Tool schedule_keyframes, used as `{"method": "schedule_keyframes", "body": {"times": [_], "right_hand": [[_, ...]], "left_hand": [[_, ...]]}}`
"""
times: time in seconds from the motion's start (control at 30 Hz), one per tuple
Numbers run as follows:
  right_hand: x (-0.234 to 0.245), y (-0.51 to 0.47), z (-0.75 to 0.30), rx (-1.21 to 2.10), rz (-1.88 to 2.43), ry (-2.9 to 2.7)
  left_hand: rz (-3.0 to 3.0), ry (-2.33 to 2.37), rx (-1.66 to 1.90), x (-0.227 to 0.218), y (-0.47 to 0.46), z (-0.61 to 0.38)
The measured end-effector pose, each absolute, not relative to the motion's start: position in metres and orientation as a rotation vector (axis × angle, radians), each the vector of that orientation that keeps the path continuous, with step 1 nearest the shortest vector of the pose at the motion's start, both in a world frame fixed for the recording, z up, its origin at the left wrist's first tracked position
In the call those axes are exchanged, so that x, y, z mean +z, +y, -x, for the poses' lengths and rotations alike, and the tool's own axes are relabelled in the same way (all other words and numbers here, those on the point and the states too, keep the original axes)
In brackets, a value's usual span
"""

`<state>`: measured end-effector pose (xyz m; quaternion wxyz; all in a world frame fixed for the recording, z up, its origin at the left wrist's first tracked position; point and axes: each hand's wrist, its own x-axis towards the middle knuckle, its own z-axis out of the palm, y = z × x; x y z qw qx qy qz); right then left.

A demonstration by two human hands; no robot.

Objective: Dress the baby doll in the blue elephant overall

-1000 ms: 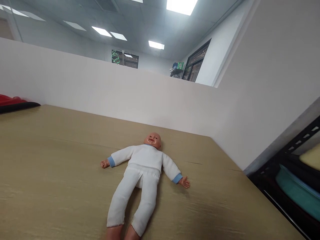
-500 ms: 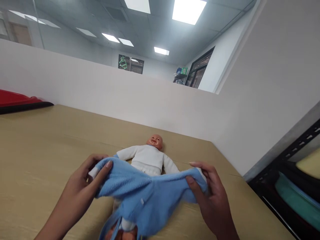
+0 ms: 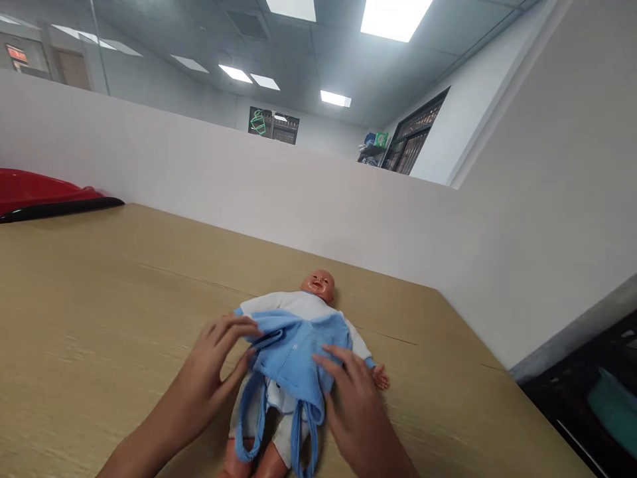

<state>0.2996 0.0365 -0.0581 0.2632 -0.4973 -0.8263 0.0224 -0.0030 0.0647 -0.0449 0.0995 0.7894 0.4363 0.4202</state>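
Note:
A baby doll (image 3: 318,285) lies on its back on the table, dressed in a white top (image 3: 303,304) with blue cuffs and pale trousers. Blue fleece overalls (image 3: 293,352) are spread across its belly, their two loop straps (image 3: 249,425) hanging over the legs. At the left edge of the cloth is my left hand (image 3: 213,362), thumb and fingers apart, fingertips touching the fabric. My right hand (image 3: 351,398) rests on the right side of the overalls with its fingers spread. The doll's hand (image 3: 381,377) shows beyond it.
The brown tabletop (image 3: 124,318) runs back to a white half wall (image 3: 298,199) with glass above. A red tub-like item with a black edge (image 3: 44,192) sits at the far left. Below the right side stands a dark rack (image 3: 572,392) holding a teal item.
Both hands have let go of the overalls' raised ends and come closer together. The overalls now lie over the doll's belly, with the straps and legs in view.

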Motion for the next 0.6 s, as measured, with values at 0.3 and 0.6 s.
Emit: {"method": "schedule_keyframes", "body": {"times": [0.3,0.6], "right_hand": [[-0.073,0.044,-0.307,0.131,0.969,-2.187],[0.044,0.034,-0.268,0.674,1.168,-1.522]], "left_hand": [[-2.493,0.924,0.764,-0.052,0.072,0.000],[-1.539,0.853,1.391,0.021,0.045,-0.024]]}}
